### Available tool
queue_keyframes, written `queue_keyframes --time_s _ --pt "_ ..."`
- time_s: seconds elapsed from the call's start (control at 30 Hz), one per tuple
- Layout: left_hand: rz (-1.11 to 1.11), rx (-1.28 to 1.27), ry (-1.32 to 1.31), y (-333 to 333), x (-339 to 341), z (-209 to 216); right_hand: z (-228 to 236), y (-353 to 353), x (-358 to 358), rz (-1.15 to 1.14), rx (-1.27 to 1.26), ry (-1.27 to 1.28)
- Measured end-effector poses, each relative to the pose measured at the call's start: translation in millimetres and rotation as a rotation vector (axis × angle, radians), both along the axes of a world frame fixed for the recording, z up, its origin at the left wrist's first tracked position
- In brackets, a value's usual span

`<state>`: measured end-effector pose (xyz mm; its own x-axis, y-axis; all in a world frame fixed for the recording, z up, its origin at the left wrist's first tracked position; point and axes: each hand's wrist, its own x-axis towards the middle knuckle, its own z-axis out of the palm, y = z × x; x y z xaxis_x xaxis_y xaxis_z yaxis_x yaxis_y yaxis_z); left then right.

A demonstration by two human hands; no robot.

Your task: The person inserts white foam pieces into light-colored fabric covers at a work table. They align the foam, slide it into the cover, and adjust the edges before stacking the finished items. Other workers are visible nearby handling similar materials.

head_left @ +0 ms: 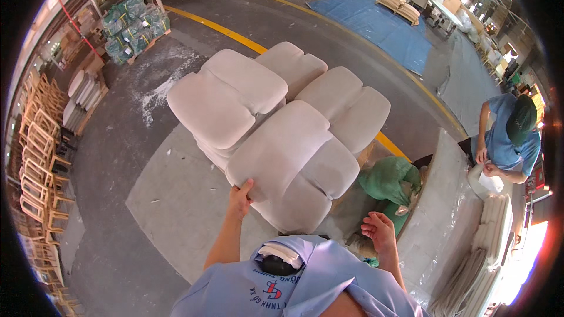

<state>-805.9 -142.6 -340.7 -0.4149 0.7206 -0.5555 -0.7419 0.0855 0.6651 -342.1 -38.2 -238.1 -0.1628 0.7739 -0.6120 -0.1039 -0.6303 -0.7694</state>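
Several stacks of pale grey upholstered cushions [232,91] with rounded corners and pinched seams stand close together in front of me. My left hand [239,199] grips the near left corner of a cushion [279,144], thumb on top. That cushion lies slanted across the nearest stack, over another cushion [302,202]. Off to the right of the stack, my right hand [379,230] is raised in the air with its fingers loosely bent and apart, holding nothing. It is nearest to a green sack [388,182], which sits beside the cushions.
A plastic-covered table [437,217] runs along my right, with stacked pale covers [493,240] on it. A co-worker [508,135] in blue stands beyond it. Wooden chair frames [41,164] line the left. Green wrapped bundles [132,26] rest on a pallet farther back.
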Motion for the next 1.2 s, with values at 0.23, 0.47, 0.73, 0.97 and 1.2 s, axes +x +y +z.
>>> queue_keyframes --time_s 0.23,0.47,0.73,0.97,1.2 --pt "0.209 0.042 -0.069 7 -7 -8 0 4 -31 0.052 -0.016 -0.002" --pt "0.176 0.053 -0.140 15 -10 -7 -7 1 -29 0.066 -0.037 -0.038" --pt "0.124 0.115 -0.075 14 -11 -10 -20 -16 -25 0.071 -0.076 -0.010" --pt "0.026 -0.020 -0.023 17 -6 -10 -31 -49 -9 0.011 -0.099 -0.022" --pt "0.099 -0.246 0.123 12 7 12 -32 -96 14 -0.052 -0.083 0.022"
